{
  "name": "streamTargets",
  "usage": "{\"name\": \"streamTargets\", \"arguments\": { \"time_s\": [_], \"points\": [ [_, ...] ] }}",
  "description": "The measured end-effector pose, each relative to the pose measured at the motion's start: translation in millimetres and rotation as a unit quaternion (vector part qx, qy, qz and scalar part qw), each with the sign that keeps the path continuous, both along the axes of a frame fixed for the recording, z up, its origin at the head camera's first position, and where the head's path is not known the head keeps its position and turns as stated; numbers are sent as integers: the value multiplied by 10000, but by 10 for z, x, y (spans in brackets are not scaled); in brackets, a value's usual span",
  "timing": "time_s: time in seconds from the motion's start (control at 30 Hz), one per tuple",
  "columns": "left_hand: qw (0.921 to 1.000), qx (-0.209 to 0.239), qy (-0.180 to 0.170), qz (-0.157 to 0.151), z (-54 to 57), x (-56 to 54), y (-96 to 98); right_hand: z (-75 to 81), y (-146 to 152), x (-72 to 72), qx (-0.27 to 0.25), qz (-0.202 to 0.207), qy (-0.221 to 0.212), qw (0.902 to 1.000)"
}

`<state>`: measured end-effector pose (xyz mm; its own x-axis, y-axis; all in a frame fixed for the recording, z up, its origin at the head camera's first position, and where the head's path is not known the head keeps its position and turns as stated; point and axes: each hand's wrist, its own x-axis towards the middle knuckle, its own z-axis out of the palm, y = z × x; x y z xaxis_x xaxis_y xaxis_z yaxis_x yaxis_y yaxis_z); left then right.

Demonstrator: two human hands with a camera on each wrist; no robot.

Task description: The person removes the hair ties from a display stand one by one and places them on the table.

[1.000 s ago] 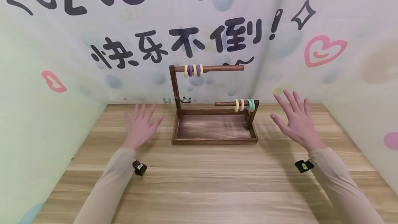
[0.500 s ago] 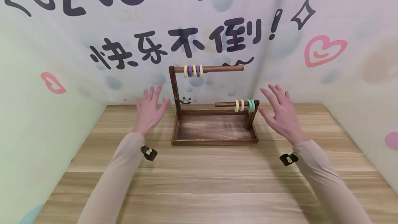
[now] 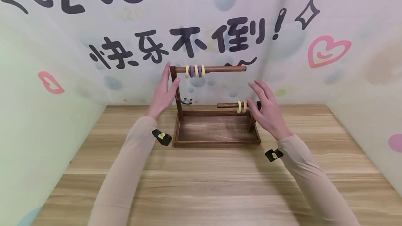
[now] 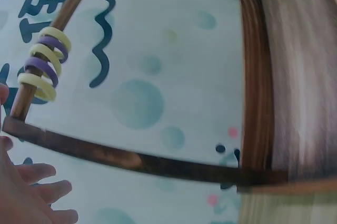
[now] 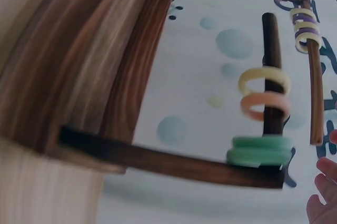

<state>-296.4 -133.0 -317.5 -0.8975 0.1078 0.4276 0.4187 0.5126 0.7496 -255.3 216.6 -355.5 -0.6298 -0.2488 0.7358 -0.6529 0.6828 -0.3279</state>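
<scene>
While the surface [image 3: 201,180] stretches broad on the near side, its far edge meets a printed wall [image 3: 216,20] close behind the wooden rack [image 3: 216,143], so the ampler room for moving lies in front. Reaching to the rack seems the step in hand; the next move probably calls for settling the fingers gently, without jogging it. The left hand [image 3: 163,95], fingers extended and grasping nothing, is beside the top of the left post [image 3: 179,107]; whether they touch, I cannot tell. The right hand [image 3: 268,112], fingers loosely spread and likewise without a hold, hovers near the right post [image 5: 179,167]. The upper rod [image 3: 224,68] ends free at right, the lower rod [image 3: 226,105] at left. Five yellow and purple rings [image 3: 196,70] hang toward the upper rod's left; below hang a yellow ring [image 3: 239,106], a pink ring [image 3: 244,106] and, by the post, two green rings [image 5: 258,151].
</scene>
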Motion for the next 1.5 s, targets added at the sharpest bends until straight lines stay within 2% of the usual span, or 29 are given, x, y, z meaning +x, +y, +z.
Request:
{"name": "streamTargets", "arguments": {
  "time_s": [0.23,0.43,0.63,0.87,1.1,1.23,1.3,1.47,1.5],
  "points": [
    [9989,419,87,-165,67,-103,107,141,-202,-75,-93,264,168,9995],
    [9965,746,223,-307,68,-148,123,239,-367,-139,-10,488,304,9983],
    [9931,1040,147,-521,42,-205,129,271,-499,-232,104,652,579,9961],
    [9899,1320,246,-448,18,-227,132,303,-696,-339,158,833,844,9928],
    [9904,1257,382,-424,-25,-237,139,372,-939,-451,383,855,1031,9902],
    [9896,1288,460,-443,-37,-254,128,455,-1076,-482,474,809,961,9909],
    [9891,1318,453,-465,-4,-213,132,495,-1128,-503,523,739,854,9922],
    [9871,1471,331,-535,-3,-213,113,581,-1214,-577,591,553,601,9949],
    [9863,1525,316,-542,-39,-258,99,592,-1226,-592,576,532,569,9953]
  ]
}}
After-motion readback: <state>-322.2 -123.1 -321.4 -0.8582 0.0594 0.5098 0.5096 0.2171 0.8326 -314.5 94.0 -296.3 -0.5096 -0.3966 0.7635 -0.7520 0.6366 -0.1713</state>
